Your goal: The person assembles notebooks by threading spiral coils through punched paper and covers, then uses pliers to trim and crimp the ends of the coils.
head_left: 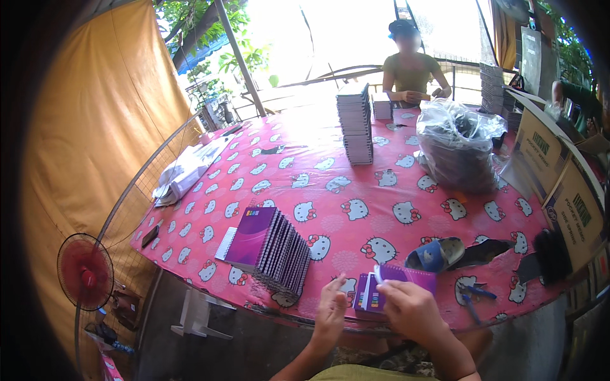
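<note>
**Notebook worked at the desk edge**

Head view: a purple notebook point(395, 286) lies flat at lower centre on the desk point(356, 190), long axis left-right, probably for reach. Right hand point(410, 308) fingers pinch its top edge; left hand point(332, 306) fingers steady the left end. Slanted notebook row point(273, 249) to the left.

1. Open tablecloth point(356, 219) mid-table, a hand can pass there.
2. Leaning notebook row point(273, 251) blocks the left.
3. Tape roll point(435, 254) and pliers point(473, 295) crowd the right.
4. Tall stack point(356, 124) and plastic bag point(457, 149) wall off the far side.
</note>
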A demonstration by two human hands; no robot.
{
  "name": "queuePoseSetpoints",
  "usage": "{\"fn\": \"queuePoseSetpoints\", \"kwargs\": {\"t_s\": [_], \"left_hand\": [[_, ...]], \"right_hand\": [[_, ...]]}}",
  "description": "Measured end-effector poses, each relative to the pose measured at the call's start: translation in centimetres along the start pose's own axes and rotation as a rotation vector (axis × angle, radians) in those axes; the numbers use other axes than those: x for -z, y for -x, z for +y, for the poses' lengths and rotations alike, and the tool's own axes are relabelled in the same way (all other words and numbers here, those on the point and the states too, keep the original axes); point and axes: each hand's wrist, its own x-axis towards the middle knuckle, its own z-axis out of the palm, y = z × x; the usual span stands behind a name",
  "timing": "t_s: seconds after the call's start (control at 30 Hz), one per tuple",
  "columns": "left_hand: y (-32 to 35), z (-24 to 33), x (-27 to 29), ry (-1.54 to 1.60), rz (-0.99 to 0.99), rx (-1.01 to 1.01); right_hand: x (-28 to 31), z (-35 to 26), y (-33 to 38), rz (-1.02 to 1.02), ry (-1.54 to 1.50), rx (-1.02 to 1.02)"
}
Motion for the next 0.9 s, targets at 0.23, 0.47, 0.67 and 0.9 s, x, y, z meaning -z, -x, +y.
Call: {"fn": "queuePoseSetpoints", "kwargs": {"t_s": [0.23,0.47,0.67,0.9], "left_hand": [[-2.5,3.3,-1.7,0.207,-0.113,0.254],[-3.2,3.2,-2.3,-0.180,-0.314,-0.467],[-2.6,2.4,-4.3,-0.570,-0.141,-0.493],[-2.4,2.8,-4.9,-0.637,-0.089,-0.441]], "right_hand": [[1.1,-1.2,0.9,-0.045,-0.056,0.173],[2.9,2.3,2.9,0.120,-0.777,-0.571],[-1.3,4.0,4.1,0.204,-0.864,-0.524],[-1.4,4.0,4.1,0.190,-0.684,-0.555]]}}
